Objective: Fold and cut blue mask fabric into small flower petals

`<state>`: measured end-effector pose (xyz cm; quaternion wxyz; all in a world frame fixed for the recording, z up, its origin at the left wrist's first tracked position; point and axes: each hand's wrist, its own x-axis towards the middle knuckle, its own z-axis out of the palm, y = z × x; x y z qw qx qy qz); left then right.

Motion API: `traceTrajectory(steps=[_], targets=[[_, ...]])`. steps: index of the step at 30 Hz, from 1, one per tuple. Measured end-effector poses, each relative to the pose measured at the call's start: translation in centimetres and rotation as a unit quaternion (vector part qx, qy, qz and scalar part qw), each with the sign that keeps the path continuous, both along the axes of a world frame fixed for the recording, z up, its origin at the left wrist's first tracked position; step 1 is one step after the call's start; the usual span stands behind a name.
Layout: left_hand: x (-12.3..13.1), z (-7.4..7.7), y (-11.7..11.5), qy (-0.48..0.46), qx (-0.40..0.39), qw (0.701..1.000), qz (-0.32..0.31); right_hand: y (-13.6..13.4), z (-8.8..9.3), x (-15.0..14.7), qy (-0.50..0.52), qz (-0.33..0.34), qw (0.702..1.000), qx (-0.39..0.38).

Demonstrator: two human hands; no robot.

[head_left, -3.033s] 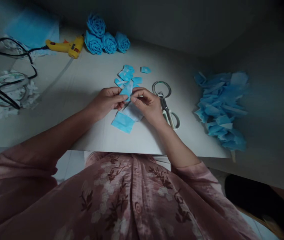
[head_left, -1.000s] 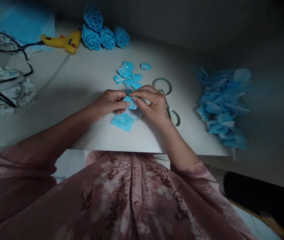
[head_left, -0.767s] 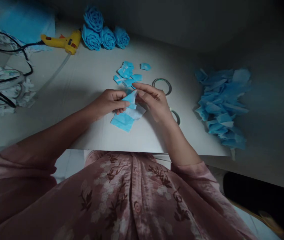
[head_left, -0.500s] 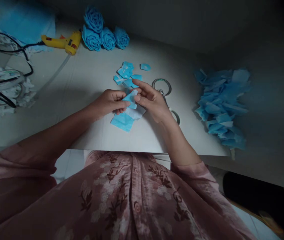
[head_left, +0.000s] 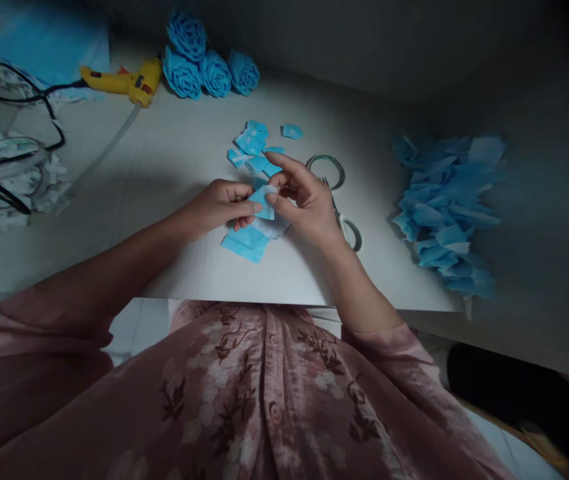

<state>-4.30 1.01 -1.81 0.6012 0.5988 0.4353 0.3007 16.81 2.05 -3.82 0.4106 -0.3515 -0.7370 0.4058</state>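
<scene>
Between my hands is a small piece of light blue paper-like fabric, white on its other side. The thumb and fingers of my left hand pinch its left edge. With thumb and finger my right hand pinches its upper right corner, the index finger stretched out above. Under my hands a larger blue square lies on the table, partly over or beside a whitish piece. Several small blue scraps lie just beyond my fingers. Scissors rest to the right, partly hidden by my right hand.
Several blue fabric roses stand at the back beside a yellow glue gun with a black cord. A tape roll lies right of centre. Blue pieces are heaped at the right, white scraps at the left.
My right thumb and fingers have closed on the upper right corner of the blue piece, which is now folded or curled there. My left hand has hardly moved.
</scene>
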Motion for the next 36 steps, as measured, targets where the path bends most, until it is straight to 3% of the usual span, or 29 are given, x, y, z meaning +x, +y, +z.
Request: traceTrajectory(steps=[6,14,26,36], targets=[[-0.1,0.1,0.1,-0.005,-0.003,1.0,0.012,0.2,0.2,0.3,-0.013,0.002,1.0,0.0],[0.0,-0.3,-0.1,0.007,0.02,1.0,-0.007,0.6,-1.0,-0.3,-0.02,-0.007,1.0,-0.005],[0.0,0.0,-0.1,0.001,0.01,1.0,-0.003,-0.7,0.8,-0.3,-0.115,-0.039,0.987,0.105],[0.0,-0.2,0.0,-0.078,-0.071,0.994,0.022,-0.6,1.3,0.3,-0.139,-0.006,0.972,0.187]])
